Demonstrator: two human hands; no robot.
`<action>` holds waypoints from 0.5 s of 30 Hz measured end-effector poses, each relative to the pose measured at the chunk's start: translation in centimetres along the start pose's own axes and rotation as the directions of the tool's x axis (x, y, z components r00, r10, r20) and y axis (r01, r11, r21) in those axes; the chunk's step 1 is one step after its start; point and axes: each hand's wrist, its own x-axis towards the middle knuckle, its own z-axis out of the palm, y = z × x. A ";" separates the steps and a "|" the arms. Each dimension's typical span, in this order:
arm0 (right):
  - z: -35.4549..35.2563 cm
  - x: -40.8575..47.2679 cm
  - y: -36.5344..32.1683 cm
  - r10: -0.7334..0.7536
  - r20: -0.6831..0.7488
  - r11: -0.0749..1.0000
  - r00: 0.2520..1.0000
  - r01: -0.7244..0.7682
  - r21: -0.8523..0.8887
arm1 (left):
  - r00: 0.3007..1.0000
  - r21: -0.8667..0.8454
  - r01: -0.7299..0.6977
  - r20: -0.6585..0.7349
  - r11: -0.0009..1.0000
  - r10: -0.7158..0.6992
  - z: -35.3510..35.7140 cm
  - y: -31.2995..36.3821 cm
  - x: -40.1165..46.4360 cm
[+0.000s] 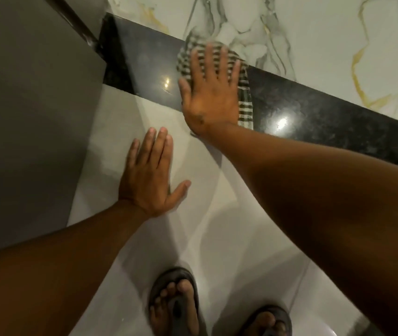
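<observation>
While left hand (149, 175) lies spread on tile (120, 112), right hand (210, 93), fingers spread, presses cloth (245, 105) onto black ledge (314, 122).

From my station, the cloth (245, 107) reads as a check of dark olive-brown and off-white. Its upper edge is blurred, so the check there may be finer than I can tell. The ledge (319, 112) is black with pale grey speckles. The wall tile (333, 40) is white marble, veined in grey and yellow-gold. The front panel (125, 117) is plain pale grey-white, the side panel (30, 105) flat grey-brown. The sandals (168, 274) are plain black, and the floor (222, 275) is glossy white.
</observation>
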 end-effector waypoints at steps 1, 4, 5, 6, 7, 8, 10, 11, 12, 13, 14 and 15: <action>0.0 -0.7 0.5 -0.132 0.042 0.991 0.990 0.132 0.001 | 0.998 -0.012 0.066 0.003 0.998 -0.066 0.0 0.0 -0.1; -0.9 -5.0 6.5 -0.394 0.133 0.917 0.910 0.398 -0.009 | 0.965 -0.055 0.261 -0.012 0.964 -0.262 -0.1 0.3 -0.3; -1.4 -6.5 8.7 -0.371 0.141 0.926 0.918 0.376 -0.015 | 0.962 -0.056 0.271 -0.012 0.961 -0.273 0.0 0.2 -0.3; -1.7 -7.8 10.5 -0.280 0.128 0.959 0.952 0.284 -0.018 | 0.964 -0.058 0.266 -0.008 0.962 -0.267 0.2 0.2 -0.4; -1.8 -8.4 11.4 -0.145 0.103 0.989 0.984 0.148 -0.022 | 0.965 -0.060 0.262 -0.002 0.963 -0.263 0.3 0.2 -0.4; -1.7 -8.2 11.1 0.003 0.072 0.999 0.997 0.000 -0.043 | 0.965 -0.059 0.261 0.001 0.964 -0.261 0.3 0.2 -0.4; -1.0 -5.8 7.5 0.272 -0.009 0.960 0.962 -0.272 -0.062 | 0.966 -0.052 0.257 0.005 0.965 -0.257 0.3 0.3 -0.2; -0.8 -4.0 5.1 0.341 -0.032 0.938 0.940 -0.342 -0.047 | 0.967 -0.067 0.254 0.006 0.965 -0.254 0.2 0.4 -0.2; -0.6 -2.0 2.3 0.344 -0.033 0.938 0.938 -0.345 -0.026 | 0.967 -0.082 0.252 0.004 0.964 -0.253 0.1 0.4 -0.3; -0.3 0.2 -0.2 0.286 -0.021 0.958 0.958 -0.286 -0.010 | 0.968 -0.085 0.249 -0.004 0.965 -0.251 0.1 0.5 -0.3; 0.0 2.2 -2.6 0.194 -0.008 0.981 0.981 -0.194 0.008 | 0.969 -0.076 0.245 -0.009 0.966 -0.247 0.0 0.5 -0.3; 0.3 4.0 -4.8 0.096 0.001 0.995 0.995 -0.096 0.018 | 0.970 -0.067 0.241 -0.008 0.968 -0.242 0.1 0.4 -0.3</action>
